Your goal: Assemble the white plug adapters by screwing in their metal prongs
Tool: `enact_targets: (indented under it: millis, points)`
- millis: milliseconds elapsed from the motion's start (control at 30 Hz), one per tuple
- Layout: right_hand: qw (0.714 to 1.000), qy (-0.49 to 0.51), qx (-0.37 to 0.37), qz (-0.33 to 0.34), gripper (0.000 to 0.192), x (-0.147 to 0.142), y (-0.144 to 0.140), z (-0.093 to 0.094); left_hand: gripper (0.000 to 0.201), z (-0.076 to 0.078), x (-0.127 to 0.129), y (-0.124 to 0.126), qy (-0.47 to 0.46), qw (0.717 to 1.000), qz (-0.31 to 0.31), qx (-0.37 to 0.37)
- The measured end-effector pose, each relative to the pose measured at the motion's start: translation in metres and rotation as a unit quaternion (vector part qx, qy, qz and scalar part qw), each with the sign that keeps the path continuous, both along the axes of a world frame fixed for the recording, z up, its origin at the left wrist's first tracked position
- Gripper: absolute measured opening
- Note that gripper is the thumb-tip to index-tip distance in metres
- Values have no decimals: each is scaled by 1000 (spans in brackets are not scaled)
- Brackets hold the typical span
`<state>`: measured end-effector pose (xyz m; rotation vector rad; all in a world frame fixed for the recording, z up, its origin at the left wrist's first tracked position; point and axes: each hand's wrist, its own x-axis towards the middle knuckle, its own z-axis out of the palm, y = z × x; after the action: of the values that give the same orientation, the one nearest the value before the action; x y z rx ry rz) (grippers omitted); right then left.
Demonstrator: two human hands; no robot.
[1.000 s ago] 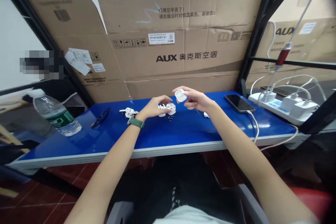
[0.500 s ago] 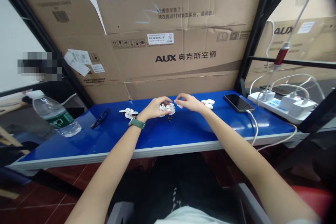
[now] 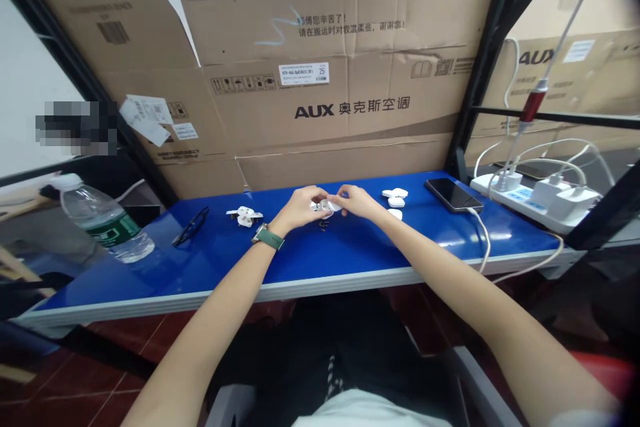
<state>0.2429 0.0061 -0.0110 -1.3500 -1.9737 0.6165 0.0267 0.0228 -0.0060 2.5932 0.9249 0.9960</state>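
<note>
My left hand [image 3: 303, 207] is closed around a small white plastic part with metal bits [image 3: 317, 206], its thumb and fingers gripping the sides. From the right, my right hand [image 3: 353, 200] pinches a white plastic cover [image 3: 334, 205] against that part; my fingers hide some of both. Just below, several small brass-coloured pieces [image 3: 324, 225] lie on the blue tabletop. A similar white plastic assembly [image 3: 245, 215] with metal prongs rests to the left of my left hand. Several rounded white covers [image 3: 397, 202] lie beyond my right forearm.
A black phone [image 3: 453, 194] on a cable lies at the right, beside a white power strip [image 3: 535, 199] with chargers. Black eyeglasses [image 3: 191, 227] and a water bottle [image 3: 106, 220] are at the left. A cardboard panel [image 3: 325, 133] stands along the back of the blue table [image 3: 345, 257].
My right hand has moved the white cover left onto the part in my left hand; earlier they were apart. More of the loose white covers now shows beside my right forearm.
</note>
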Motion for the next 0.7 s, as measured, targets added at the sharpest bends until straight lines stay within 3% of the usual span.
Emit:
enact_targets:
  millis: [167,300,467,700]
  points:
    - [999,31,-7,25,25,-1,0,-1,32,0,-2,3,-3,1000,24,-1]
    - [998,20,-21,61,34,1,0,3,32,-1,-3,5,-17,999,38,-19]
    - [997,-5,28,71,41,6,6,0,33,1,-4,3,-19,999,36,-31]
    - [995,-32,77,62,34,10,10,-3,53,-4,-6,8,-67,994,20,-85]
